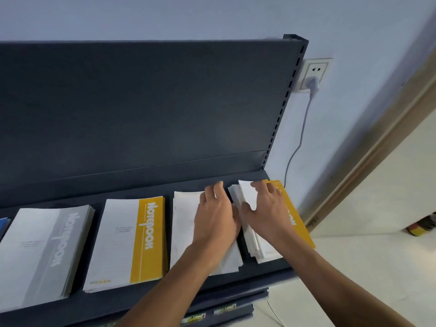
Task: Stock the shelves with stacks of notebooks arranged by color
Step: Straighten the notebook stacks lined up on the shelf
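Note:
Four notebook stacks lie in a row on a dark blue shelf (132,300). From the left: a grey-banded stack (44,251), a yellow-banded stack (127,241), a stack (186,220) whose visible part is white, and a yellow-banded stack (295,218) at the right end, its notebooks fanned unevenly. My left hand (217,215) lies flat with straight fingers on the white-topped stack. My right hand (266,208) rests on the rightmost stack, fingers spread over it, thumb at its left edge. Both hands hide most of those covers.
A blue item (3,225) shows at the far left edge. The shelf's dark back panel (141,102) rises behind the stacks. A wall socket with a plug (313,79) and cable hangs to the right. A lower shelf (224,310) sits beneath. Pale floor lies right.

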`<state>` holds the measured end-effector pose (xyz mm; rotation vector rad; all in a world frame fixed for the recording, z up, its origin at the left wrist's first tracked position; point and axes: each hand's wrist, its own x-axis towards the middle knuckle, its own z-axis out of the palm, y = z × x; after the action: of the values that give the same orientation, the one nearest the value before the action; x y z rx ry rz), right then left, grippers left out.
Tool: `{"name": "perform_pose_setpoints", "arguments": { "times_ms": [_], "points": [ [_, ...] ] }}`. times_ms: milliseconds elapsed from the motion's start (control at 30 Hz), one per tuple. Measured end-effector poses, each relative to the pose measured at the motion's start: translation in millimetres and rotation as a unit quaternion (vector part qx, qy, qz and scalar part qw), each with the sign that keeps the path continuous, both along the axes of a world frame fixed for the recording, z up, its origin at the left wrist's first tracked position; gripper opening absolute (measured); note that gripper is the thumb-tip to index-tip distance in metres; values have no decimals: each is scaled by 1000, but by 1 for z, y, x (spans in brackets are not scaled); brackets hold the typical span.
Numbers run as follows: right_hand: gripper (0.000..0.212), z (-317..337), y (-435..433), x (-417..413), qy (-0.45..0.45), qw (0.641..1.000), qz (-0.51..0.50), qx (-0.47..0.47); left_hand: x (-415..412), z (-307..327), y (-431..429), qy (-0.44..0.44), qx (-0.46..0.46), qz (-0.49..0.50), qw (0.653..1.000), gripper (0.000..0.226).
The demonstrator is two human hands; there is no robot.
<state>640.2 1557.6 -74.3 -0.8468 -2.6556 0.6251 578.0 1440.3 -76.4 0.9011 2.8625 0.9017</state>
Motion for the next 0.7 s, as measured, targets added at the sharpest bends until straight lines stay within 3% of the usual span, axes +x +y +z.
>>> {"name": "perform_pose_setpoints", "arguments": {
  "times_ms": [100,200,300,400,467,567,700],
  "points": [
    [54,-5,35,15,-42,998,-50,-13,18,-4,30,-95,37,-12,995,58],
    [58,-14,68,23,-91,992,-70,-42,30,-14,54,-161,12,0,987,61],
    [68,-24,92,26,-130,980,-70,-132,36,-23,74,-209,-8,34,977,69],
    [73,-30,111,25,-132,953,-81,-259,42,-27,91,-193,-18,75,978,76],
    [61,-30,116,26,-140,933,-82,-322,46,-28,100,-194,-24,112,974,80],
    [41,-32,119,29,-156,934,-45,-319,45,-20,112,-230,-4,180,956,72],
    [38,-25,125,35,-167,935,-23,-312,40,-18,120,-290,-23,231,928,63]
  ]
}}
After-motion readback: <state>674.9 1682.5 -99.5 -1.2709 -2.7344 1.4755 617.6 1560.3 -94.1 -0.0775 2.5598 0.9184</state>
